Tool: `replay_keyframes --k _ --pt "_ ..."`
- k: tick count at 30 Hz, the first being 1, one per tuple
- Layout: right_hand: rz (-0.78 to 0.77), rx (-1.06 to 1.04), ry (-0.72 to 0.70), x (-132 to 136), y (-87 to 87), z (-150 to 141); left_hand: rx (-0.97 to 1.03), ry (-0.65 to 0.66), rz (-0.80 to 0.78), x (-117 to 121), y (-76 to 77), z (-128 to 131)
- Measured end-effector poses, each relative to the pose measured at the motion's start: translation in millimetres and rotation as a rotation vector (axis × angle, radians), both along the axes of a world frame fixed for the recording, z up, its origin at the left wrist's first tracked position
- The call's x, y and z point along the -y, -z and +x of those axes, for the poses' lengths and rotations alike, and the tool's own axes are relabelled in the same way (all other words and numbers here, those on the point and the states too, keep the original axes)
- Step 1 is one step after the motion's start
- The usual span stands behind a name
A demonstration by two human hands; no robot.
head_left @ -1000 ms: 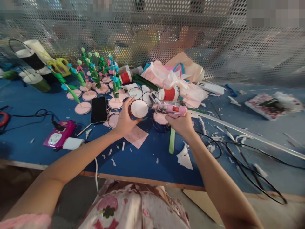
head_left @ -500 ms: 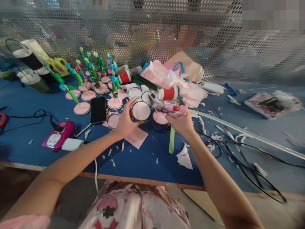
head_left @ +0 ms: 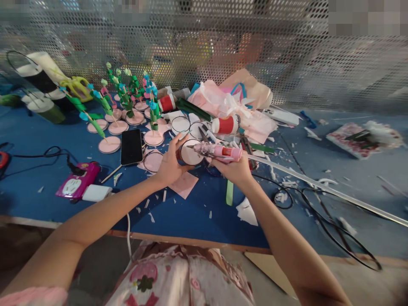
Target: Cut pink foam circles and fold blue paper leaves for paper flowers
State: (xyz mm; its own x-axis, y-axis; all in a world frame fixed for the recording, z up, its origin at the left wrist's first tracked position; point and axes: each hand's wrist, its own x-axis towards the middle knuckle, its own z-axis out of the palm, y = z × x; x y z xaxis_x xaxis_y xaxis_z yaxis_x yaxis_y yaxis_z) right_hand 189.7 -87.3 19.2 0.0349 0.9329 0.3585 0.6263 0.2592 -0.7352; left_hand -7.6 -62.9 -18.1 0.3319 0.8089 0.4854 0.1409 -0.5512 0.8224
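My left hand (head_left: pixel 172 163) is wrapped round a paper cup (head_left: pixel 190 155) with a white round face turned up toward me. In my right hand (head_left: pixel 234 170) is a pink hot glue gun (head_left: pixel 219 151), a long clear glue stick (head_left: pixel 318 183) trailing from its back end. The gun's nozzle lies over the cup's white face; whether it touches cannot be made out. Under my right hand a round dark-rimmed piece is mostly hidden. Beside my left hand lies a pink-topped disc (head_left: pixel 153 161), and a pink paper sheet (head_left: pixel 183 185) is below it.
Several pink discs with green and blue paper stems (head_left: pixel 110 144) stand at the left. A phone (head_left: pixel 131 147), a purple power strip (head_left: pixel 76 182) and red cups (head_left: pixel 226 124) lie around. Black cable (head_left: pixel 334 225) loops at the right. A perforated metal screen (head_left: pixel 204 51) closes the back.
My right hand has brought the glue gun left, so its nozzle is now over the cup's face. The cup in my left hand has shifted slightly right and toward me.
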Motion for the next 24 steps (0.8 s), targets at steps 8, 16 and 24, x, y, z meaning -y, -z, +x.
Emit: replay_keyframes --k 8,16,24 --pt "-0.042 -0.020 -0.054 1.6 3.0 -3.1 -0.003 0.041 -0.007 -0.3 2.7 0.0" --pt "-0.075 -0.022 0.010 1.4 0.7 -4.0 -0.025 0.013 0.031 1.0 0.4 -0.1" --pt "-0.085 -0.034 0.067 -1.1 0.6 -2.9 -0.029 -0.002 0.027 -0.2 3.2 -1.1"
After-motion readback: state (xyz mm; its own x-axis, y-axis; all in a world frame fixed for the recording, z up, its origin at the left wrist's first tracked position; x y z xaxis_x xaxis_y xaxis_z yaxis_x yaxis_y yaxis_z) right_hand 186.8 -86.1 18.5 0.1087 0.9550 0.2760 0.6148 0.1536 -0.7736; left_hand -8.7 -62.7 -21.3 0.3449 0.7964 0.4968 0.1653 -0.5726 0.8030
